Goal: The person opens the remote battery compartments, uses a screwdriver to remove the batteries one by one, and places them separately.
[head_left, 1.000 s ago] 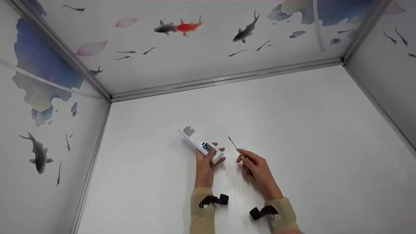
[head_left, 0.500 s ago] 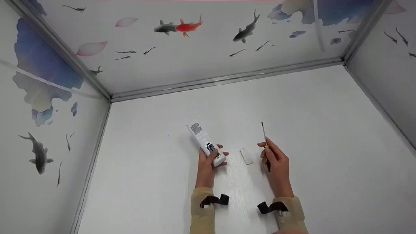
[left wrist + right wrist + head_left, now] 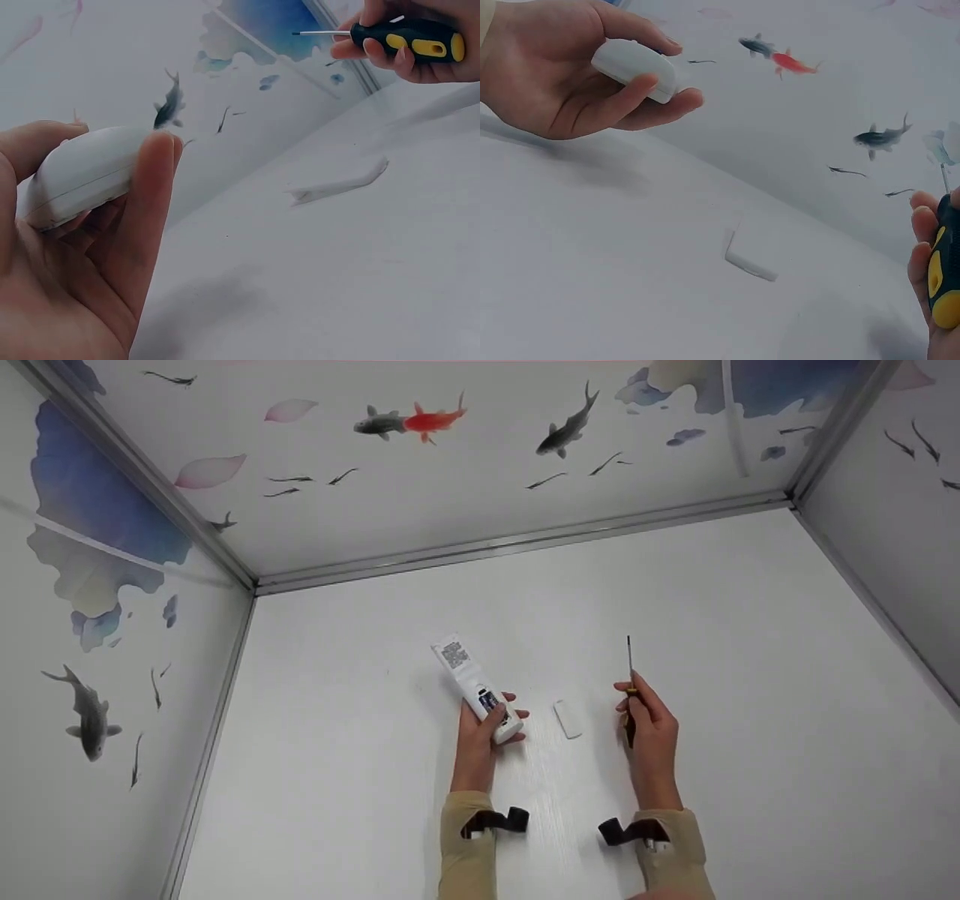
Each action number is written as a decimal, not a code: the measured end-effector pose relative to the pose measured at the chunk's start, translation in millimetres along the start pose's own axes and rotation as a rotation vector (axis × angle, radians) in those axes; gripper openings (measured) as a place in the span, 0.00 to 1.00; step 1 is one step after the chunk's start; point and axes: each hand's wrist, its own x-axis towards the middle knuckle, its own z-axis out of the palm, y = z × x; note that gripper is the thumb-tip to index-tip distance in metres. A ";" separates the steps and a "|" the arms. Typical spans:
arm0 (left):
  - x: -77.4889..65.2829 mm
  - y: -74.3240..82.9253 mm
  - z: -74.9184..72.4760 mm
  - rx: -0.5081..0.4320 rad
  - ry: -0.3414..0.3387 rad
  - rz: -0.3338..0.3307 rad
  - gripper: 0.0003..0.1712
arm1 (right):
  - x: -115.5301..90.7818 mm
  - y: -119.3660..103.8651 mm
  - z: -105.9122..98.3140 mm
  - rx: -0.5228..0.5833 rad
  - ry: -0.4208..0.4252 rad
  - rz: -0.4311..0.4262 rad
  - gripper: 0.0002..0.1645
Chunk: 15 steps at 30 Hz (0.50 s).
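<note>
My left hand (image 3: 474,746) grips a white remote control (image 3: 459,660), its back turned up and tilted, the thumb lying across it. A label with a square code marks its far end; dark batteries (image 3: 489,701) show in the uncovered compartment. To the right, my right hand (image 3: 656,731) holds a screwdriver (image 3: 412,41) by its black and yellow handle, the thin shaft pointing away and clear of the remote. Between the hands, a white battery cover (image 3: 568,719) lies on the table. The left wrist view shows only the remote's end, and its compartment is hidden there.
The white tabletop (image 3: 337,697) is bounded by grey metal rails (image 3: 525,542) at the back and sides. White panels printed with fish (image 3: 431,418) and blue shapes rise behind and to the left. Each wrist wears a black strap.
My right hand has moved right with the screwdriver, whose shaft now points nearly straight ahead. This uncovers the battery cover on the table. The left hand and remote control have shifted slightly right.
</note>
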 end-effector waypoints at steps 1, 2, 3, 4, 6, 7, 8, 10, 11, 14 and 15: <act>-0.1 0.1 0.2 0.008 0.001 0.001 0.35 | 0.0 1.3 0.4 -0.033 0.004 -0.002 0.22; -0.2 0.4 0.7 0.015 -0.002 0.002 0.35 | -0.1 2.7 0.8 -0.076 0.009 -0.009 0.22; -0.5 0.5 1.0 0.021 -0.004 0.003 0.35 | -0.1 4.3 1.2 -0.132 0.016 -0.017 0.22; -0.6 0.6 1.1 0.026 -0.007 0.005 0.35 | -0.2 6.0 1.6 -0.190 0.023 -0.027 0.22; -0.8 0.8 1.5 0.035 -0.011 0.011 0.35 | -0.3 9.4 2.4 -0.306 0.035 -0.047 0.22; -0.9 0.7 1.8 0.041 -0.011 0.014 0.35 | -0.1 11.2 2.8 -0.360 0.043 -0.058 0.22; -0.9 0.6 1.9 0.041 -0.012 0.015 0.34 | 0.3 12.7 3.3 -0.398 0.053 -0.068 0.21; -0.7 0.1 1.9 0.044 -0.007 0.015 0.34 | 1.1 15.1 4.6 -0.459 0.064 -0.084 0.21; -0.5 -0.3 2.0 0.044 -0.006 0.014 0.33 | 1.5 15.8 5.3 -0.486 0.067 -0.090 0.21; 0.0 -0.9 2.3 0.054 -0.002 0.007 0.33 | 2.2 16.6 7.5 -0.578 0.065 -0.110 0.20; 0.3 -1.0 2.5 0.056 -0.001 0.006 0.33 | 2.3 16.2 8.2 -0.606 0.062 -0.116 0.19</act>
